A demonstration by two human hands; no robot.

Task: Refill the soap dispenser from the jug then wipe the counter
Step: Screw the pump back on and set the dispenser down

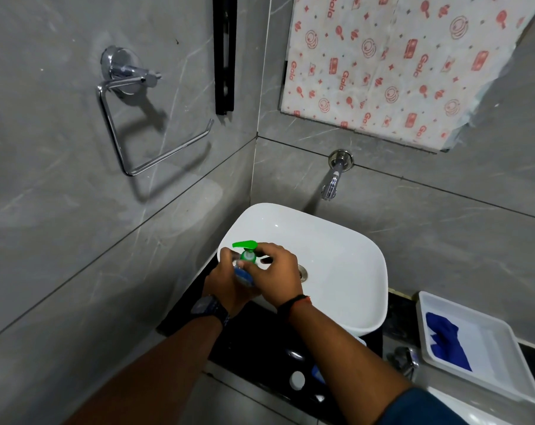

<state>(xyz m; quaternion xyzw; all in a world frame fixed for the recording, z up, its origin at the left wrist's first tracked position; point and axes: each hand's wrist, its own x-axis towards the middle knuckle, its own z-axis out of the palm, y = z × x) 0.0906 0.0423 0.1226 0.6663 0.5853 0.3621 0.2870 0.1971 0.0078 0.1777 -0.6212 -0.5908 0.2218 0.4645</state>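
A clear soap dispenser with a blue label [243,276] and a green pump top [247,250] is held over the left rim of the white basin [346,259]. My left hand [226,286] grips the bottle's body from below and the left. My right hand [278,271] has its fingers pinched on the green pump collar. A blue cloth [447,342] lies in a white tray [505,372] at the right. Under my right forearm a white round cap [297,379] and a blue-and-white shape show on the black counter [254,342]; I cannot tell whether this is the jug.
A wall tap [332,182] juts out above the basin. A chrome towel ring [143,127] hangs on the left wall. A patterned sheet [398,65] covers the upper right wall. A second chrome tap [406,361] sits beside the tray.
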